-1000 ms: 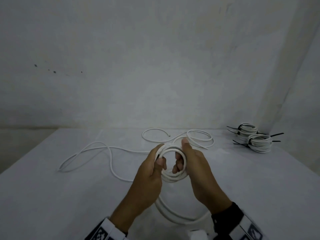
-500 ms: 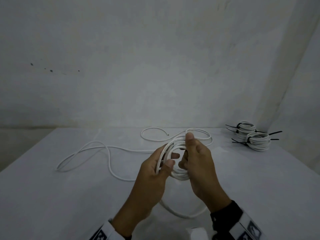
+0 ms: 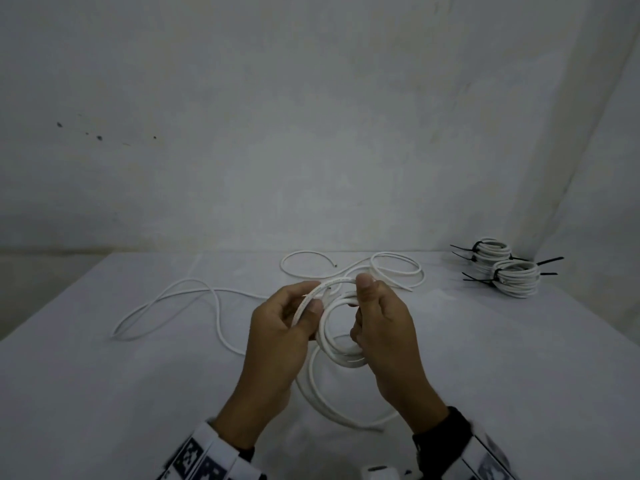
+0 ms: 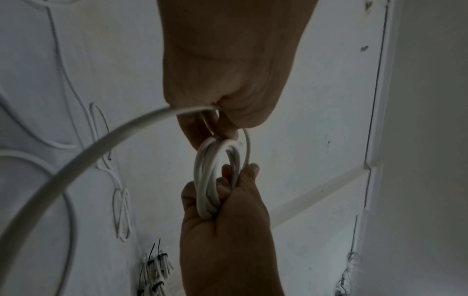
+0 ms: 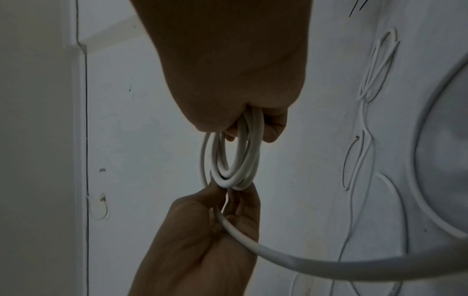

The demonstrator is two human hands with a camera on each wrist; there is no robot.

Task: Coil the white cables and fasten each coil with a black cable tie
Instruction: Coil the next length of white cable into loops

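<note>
A partly wound white cable coil (image 3: pixel 337 355) is held above the table between both hands. My right hand (image 3: pixel 362 306) grips its right side, thumb pointing up. My left hand (image 3: pixel 311 304) pinches the free strand (image 3: pixel 304 303) that arcs over the coil's top toward the right thumb. A slack loop (image 3: pixel 322 407) hangs below onto the table. In the left wrist view the strand (image 4: pixel 101 140) leaves my left hand (image 4: pixel 222 118) and the coil (image 4: pixel 205 180) sits in the right palm. The right wrist view shows the coil (image 5: pixel 243 160) hanging from my right hand (image 5: pixel 253 124).
More loose white cable (image 3: pixel 194 296) snakes over the white table (image 3: pixel 519 375) to the left, with further loops (image 3: pixel 398 271) at the back centre. Two finished coils (image 3: pixel 516 282) bound with black cable ties (image 3: pixel 549 261) lie at the back right, by the wall corner.
My left hand has let go of the coil's left side and now pinches the free strand, carrying it up over the top toward the right thumb. The right hand kept its grip.
</note>
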